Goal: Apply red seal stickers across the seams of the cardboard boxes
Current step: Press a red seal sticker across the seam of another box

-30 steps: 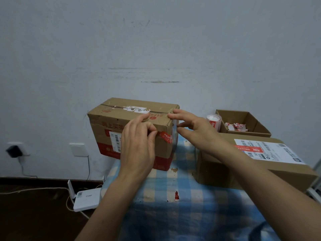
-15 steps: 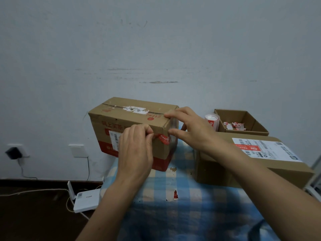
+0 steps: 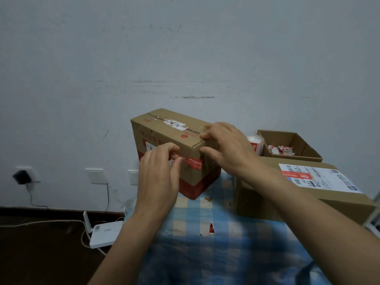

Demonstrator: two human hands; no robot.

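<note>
A brown cardboard box (image 3: 164, 130) with red print stands on the blue checked tablecloth (image 3: 205, 254), one corner turned toward me. A red seal sticker (image 3: 193, 163) lies on its near side, close to the corner edge. My left hand (image 3: 158, 179) presses the sticker's left end with fingertips and thumb. My right hand (image 3: 226, 149) grips the box's right top corner, fingers on the lid and thumb on the end face. A roll of red stickers (image 3: 256, 144) stands behind my right hand.
A larger box with a white shipping label (image 3: 318, 178) lies to the right. Behind it an open small box (image 3: 287, 145) holds scraps of sticker backing. On the floor at left sit a white router (image 3: 102, 233) and cables; wall sockets are above it.
The box has turned so its corner faces me. My right hand moved from beside the box onto its top corner. My left hand slid down to the sticker's left end.
</note>
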